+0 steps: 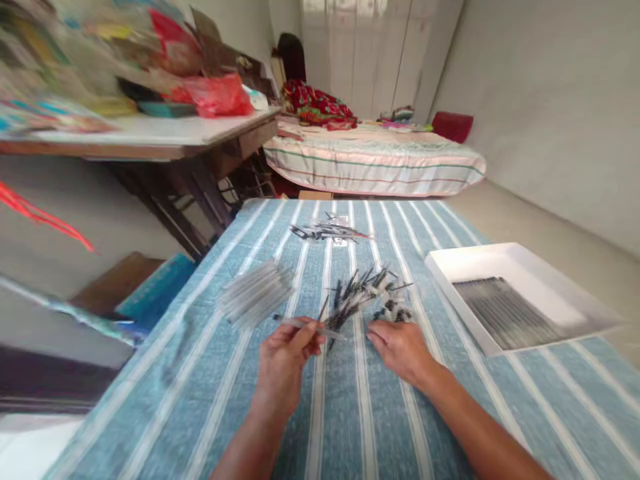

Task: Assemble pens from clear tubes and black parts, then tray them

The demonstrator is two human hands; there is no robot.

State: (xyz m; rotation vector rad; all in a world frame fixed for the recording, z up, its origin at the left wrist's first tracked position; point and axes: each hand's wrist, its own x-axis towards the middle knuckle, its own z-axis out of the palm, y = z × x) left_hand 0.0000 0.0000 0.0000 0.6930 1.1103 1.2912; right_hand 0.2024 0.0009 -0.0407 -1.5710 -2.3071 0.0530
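Note:
My left hand (286, 360) is closed in a pinch on a clear pen barrel (305, 325) that lies crosswise above the blue striped cloth (350, 413). My right hand (399, 347) rests knuckles up on the cloth, its fingertips curled at the near edge of a heap of dark refills and small pen parts (363, 297); whether it grips one is hidden. A stack of clear barrels (255, 293) lies left of the heap. The picture is blurred by motion.
A white tray (480, 267) with a row of dark finished pens (505, 313) sits at the right. A smaller pile of parts (327, 231) lies farther back. A cluttered wooden table (150, 133) stands at the left, a bed (375, 163) beyond.

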